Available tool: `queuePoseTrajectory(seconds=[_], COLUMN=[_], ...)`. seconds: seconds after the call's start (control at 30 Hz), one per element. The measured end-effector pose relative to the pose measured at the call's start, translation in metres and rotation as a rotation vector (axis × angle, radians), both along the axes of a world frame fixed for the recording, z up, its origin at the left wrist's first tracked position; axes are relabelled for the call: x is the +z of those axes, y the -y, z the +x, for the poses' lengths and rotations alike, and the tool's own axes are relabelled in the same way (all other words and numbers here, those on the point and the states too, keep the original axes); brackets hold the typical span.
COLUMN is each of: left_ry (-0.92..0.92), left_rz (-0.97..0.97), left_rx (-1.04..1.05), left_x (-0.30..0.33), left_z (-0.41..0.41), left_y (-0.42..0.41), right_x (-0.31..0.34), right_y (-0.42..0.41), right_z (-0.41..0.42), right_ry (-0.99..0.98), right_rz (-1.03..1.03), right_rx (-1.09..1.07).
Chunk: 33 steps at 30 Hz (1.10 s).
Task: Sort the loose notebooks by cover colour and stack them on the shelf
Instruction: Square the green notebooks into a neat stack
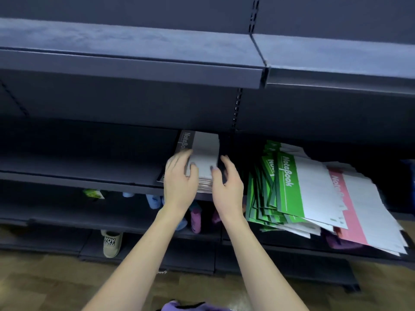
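A stack of grey-banded notebooks (203,151) lies on the dark shelf (78,176), its front edge level with the shelf lip. My left hand (179,178) rests on the stack's left side with the thumb on the top cover. My right hand (228,182) holds the stack's right side, thumb on top and fingers along the edge. To the right, a loose pile of green-banded notebooks (289,187) fans out over the shelf edge. Beneath and right of them lie pink-banded notebooks (350,212).
An upper shelf (134,61) overhangs the working shelf. Lower shelves hold small items: blue and purple soft things (195,218) and a beige slipper (112,242). Wooden floor (45,286) lies below. The shelf's left half is dark and bare.
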<state>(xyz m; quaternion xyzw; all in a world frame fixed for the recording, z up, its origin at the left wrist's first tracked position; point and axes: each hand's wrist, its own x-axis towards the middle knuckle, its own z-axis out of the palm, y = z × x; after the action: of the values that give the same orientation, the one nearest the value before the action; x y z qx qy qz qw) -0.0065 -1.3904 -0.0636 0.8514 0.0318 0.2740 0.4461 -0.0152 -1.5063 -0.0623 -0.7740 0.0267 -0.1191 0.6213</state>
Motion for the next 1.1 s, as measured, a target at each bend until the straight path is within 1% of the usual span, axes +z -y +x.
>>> queuePoseTrajectory(seconds=[0.1, 0.17, 0.2, 0.27, 0.37, 0.43, 0.5, 0.53, 0.6, 0.67, 0.73, 0.83, 0.9, 0.97, 1.0, 1.03, 1.1], left_ry=[-0.038, -0.095, -0.128, -0.174, -0.185, -0.251, -0.388, -0.454, -0.522, -0.523, -0.499, -0.476, -0.480, -0.529, -0.557, -0.582, -0.595], left_rz=[-0.130, -0.225, -0.253, -0.259, -0.173, -0.088, -0.028, -0.012, 0.029, 0.124, 0.143, 0.064, 0.028, 0.012, -0.013, -0.071, -0.247], left_rx=[-0.113, -0.164, -0.197, -0.270, -0.340, -0.335, -0.300, -0.288, -0.283, -0.257, -0.228, -0.235, -0.222, -0.202, -0.204, -0.215, -0.254], left_x=[0.016, 0.021, 0.023, 0.024, 0.021, 0.018, 0.014, 0.011, 0.002, -0.004, -0.008, -0.011, -0.009, -0.005, -0.003, -0.001, 0.000], left_z=[-0.022, -0.032, -0.035, -0.041, -0.041, -0.032, -0.020, -0.015, -0.010, -0.013, -0.015, -0.014, -0.010, -0.004, 0.000, 0.005, 0.011], left_y=[0.039, 0.063, 0.076, 0.103, 0.141, 0.159, 0.170, 0.175, 0.183, 0.191, 0.194, 0.191, 0.187, 0.180, 0.177, 0.174, 0.173], right_x=[0.016, 0.027, 0.032, 0.036, 0.029, 0.024, 0.017, 0.014, 0.008, 0.006, 0.006, 0.006, 0.009, 0.008, 0.007, 0.006, 0.003], right_y=[0.027, 0.055, 0.070, 0.102, 0.152, 0.184, 0.208, 0.215, 0.221, 0.220, 0.218, 0.218, 0.225, 0.234, 0.237, 0.237, 0.231], right_z=[-0.019, -0.032, -0.038, -0.047, -0.052, -0.050, -0.045, -0.042, -0.040, -0.039, -0.040, -0.039, -0.034, -0.023, -0.018, -0.015, -0.013], right_ry=[0.068, 0.120, 0.137, 0.131, 0.089, -0.039, -0.220, -0.276, -0.281, -0.245, -0.226, -0.186, -0.203, -0.246, -0.269, -0.288, -0.316], right_rz=[0.072, 0.077, 0.045, -0.101, -0.417, -0.598, -0.655, -0.670, -0.746, -0.834, -0.884, -0.891, -0.812, -0.727, -0.710, -0.707, -0.709], right_rx=[-0.016, -0.041, -0.046, -0.053, -0.164, -0.228, -0.196, -0.162, -0.103, -0.092, -0.103, -0.086, -0.124, -0.168, -0.150, -0.108, -0.027])
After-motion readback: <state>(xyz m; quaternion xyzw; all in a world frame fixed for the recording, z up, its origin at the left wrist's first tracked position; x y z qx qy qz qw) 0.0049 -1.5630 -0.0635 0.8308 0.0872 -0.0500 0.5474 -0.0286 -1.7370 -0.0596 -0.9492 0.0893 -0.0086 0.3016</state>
